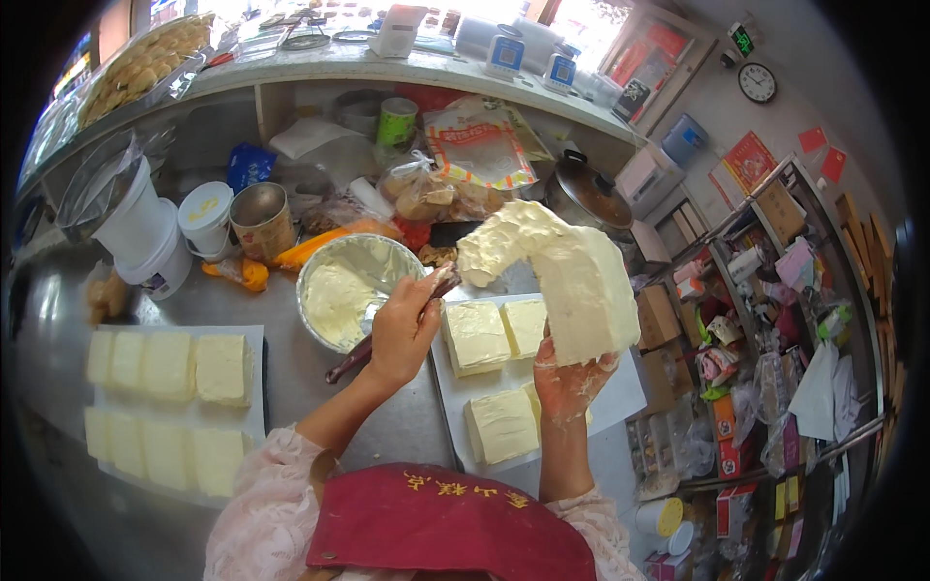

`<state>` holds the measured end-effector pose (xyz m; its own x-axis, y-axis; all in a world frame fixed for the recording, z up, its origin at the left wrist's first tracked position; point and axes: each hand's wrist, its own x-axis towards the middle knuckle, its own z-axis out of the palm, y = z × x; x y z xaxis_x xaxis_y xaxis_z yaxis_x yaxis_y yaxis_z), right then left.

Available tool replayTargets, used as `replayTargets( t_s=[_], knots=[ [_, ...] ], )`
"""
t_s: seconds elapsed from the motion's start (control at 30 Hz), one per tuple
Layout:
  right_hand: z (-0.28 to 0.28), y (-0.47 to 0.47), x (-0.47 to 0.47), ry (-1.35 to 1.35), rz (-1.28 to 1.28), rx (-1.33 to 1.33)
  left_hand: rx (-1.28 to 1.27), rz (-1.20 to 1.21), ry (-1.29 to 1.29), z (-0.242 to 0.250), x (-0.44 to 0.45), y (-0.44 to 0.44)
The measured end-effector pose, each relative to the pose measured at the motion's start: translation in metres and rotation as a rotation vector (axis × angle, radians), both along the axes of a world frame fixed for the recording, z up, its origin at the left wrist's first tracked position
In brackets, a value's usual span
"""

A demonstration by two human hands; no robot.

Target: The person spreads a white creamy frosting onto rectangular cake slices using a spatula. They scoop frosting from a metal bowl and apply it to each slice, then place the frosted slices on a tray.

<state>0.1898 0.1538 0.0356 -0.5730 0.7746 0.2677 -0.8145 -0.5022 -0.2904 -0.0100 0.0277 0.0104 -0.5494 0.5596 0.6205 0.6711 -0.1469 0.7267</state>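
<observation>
My left hand [407, 327] grips a spatula by its dark handle [350, 363]; a thick mass of pale cream [508, 236] hides the blade. That cream reaches across to a cream-coated block, probably cake [588, 290], held up by my right hand [570, 378] from below, with cream smeared on the fingers. Beside my left hand stands a metal bowl [305, 290] with pale cream [338, 298] inside. Under the raised block, several coated blocks [501, 426] sit on a paper-lined tray [617, 396]. More coated blocks [224, 369] stand in two rows on a white sheet [174, 415] at the left.
White buckets [154, 254], a tin can [261, 218] and orange piping bags [247, 274] stand behind the bowl. Bagged food [418, 190] and a lidded pan [592, 192] lie farther back, below a counter shelf [327, 69]. A loaded shelving rack [763, 327] is at the right.
</observation>
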Motion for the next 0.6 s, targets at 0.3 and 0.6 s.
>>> replayTargets(
  t_s=[0.3, 0.6],
  knots=[
    [0.020, -0.010, 0.000, -0.013, 0.007, -0.076, 0.195, -0.217, 0.040, 0.001, 0.041, -0.019],
    [-0.014, -0.003, 0.014, 0.164, 0.229, -0.068, 0.224, -0.159, 0.036, 0.019, 0.032, -0.009]
  ],
)
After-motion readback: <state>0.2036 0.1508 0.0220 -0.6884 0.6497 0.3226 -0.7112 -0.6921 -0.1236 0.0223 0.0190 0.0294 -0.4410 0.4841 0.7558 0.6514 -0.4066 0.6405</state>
